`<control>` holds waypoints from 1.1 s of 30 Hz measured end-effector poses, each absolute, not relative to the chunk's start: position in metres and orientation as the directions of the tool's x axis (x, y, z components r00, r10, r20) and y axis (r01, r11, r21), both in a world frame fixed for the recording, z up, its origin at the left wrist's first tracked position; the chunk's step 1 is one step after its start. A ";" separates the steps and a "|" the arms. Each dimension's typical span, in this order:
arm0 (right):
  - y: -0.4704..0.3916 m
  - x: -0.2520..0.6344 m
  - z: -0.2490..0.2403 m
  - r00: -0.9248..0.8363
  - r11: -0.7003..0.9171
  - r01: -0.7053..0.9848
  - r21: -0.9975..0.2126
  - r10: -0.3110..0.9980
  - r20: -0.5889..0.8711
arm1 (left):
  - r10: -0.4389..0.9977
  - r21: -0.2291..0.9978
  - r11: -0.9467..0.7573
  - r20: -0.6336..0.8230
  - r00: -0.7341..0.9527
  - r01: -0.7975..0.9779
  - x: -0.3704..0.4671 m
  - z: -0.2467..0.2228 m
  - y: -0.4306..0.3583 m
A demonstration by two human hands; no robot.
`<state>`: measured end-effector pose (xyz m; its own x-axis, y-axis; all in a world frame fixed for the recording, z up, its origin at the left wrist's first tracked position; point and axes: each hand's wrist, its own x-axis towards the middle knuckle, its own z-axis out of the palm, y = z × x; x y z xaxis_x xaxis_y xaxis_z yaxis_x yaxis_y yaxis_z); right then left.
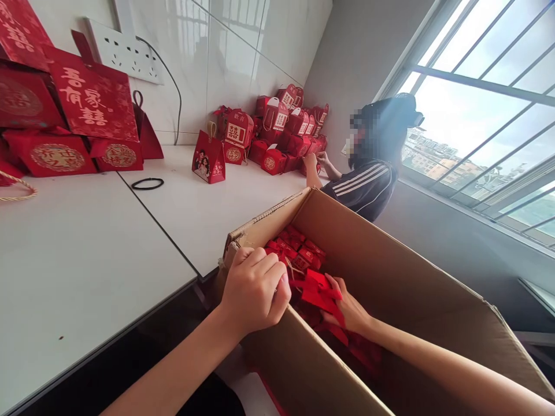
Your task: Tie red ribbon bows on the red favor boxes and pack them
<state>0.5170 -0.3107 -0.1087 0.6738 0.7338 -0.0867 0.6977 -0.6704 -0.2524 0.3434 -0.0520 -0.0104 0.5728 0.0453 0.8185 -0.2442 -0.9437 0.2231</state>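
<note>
A large open cardboard box (368,248) stands against the table edge, with several red gift boxes (306,254) inside at its far end. My left hand (258,283) is closed over the near rim of the cardboard box, close to its corner. Down inside it, my right hand (347,306) has its fingers around a bright red gift box (318,292) with red ribbon. Below that hand lie more red pieces in shadow, too dim to make out singly.
On the white table (87,231) are stacked red gift boxes (60,156) at left, a black hair tie (147,184), a small photo gift box (208,162) and a pile of red boxes (299,133). A co-worker (368,167) handles that pile by the barred window.
</note>
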 end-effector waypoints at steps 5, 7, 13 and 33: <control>-0.345 0.512 -0.101 0.635 -0.638 0.743 -0.202 0.767 -0.088 | 0.050 0.231 -0.941 0.817 0.575 -0.246 0.345 -0.012 -0.052; -0.332 0.513 -0.106 0.655 -0.642 0.723 -0.255 0.754 -0.040 | 0.049 0.230 -0.942 0.816 0.575 -0.246 0.345 -0.012 -0.053; -0.253 0.520 -0.135 0.784 -0.777 0.602 -0.186 0.619 -0.049 | 0.045 0.220 -0.948 0.811 0.583 -0.232 0.343 -0.012 -0.052; -0.235 0.513 -0.055 0.770 -0.789 0.606 0.105 0.547 -0.329 | 0.072 0.253 -0.938 0.809 0.583 -0.237 0.343 -0.015 -0.053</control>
